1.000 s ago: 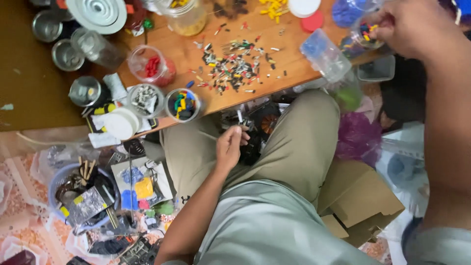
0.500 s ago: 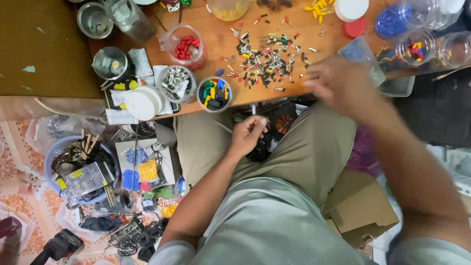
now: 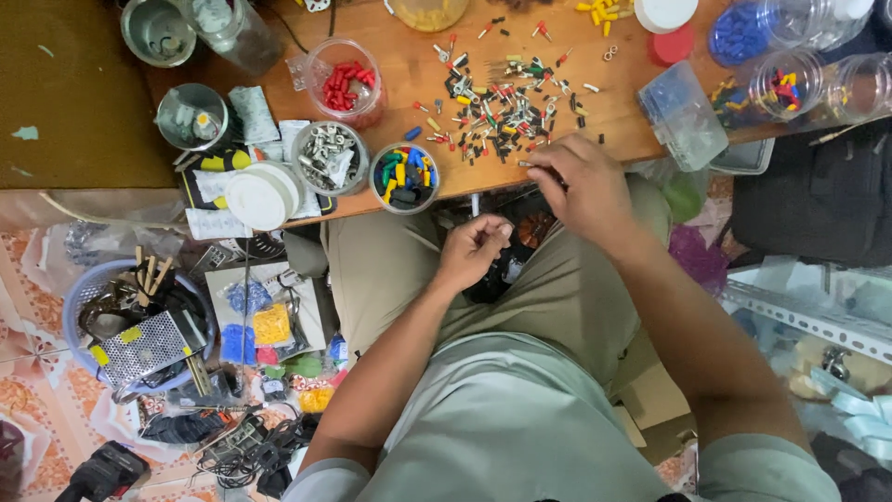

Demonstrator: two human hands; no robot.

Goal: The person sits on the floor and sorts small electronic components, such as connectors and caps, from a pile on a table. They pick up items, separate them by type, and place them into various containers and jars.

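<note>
A pile of small coloured wire terminals (image 3: 506,102) lies scattered on a low wooden table (image 3: 409,70). My right hand (image 3: 581,186) hovers over the table's front edge, its fingertips pinching at a small terminal (image 3: 527,164) near the pile. Just below the table edge, over my lap, my left hand (image 3: 472,249) is closed around a thin pin-like piece; what it is stays hard to tell. Beside the pile stand a cup of mixed coloured caps (image 3: 403,177), a cup of metal lugs (image 3: 328,156) and a cup of red pieces (image 3: 347,88).
Clear jars (image 3: 790,88) and a small plastic box (image 3: 683,116) sit at the table's right end. Metal tins (image 3: 190,116) and a white lid (image 3: 262,197) lie at the left. A blue basket (image 3: 79,293) with a metal power supply, bagged parts and cables cover the floor.
My right hand has come back from the jars at the far right to the table's front edge by the terminal pile. The left hand stayed over my lap. The camera shifted slightly.
</note>
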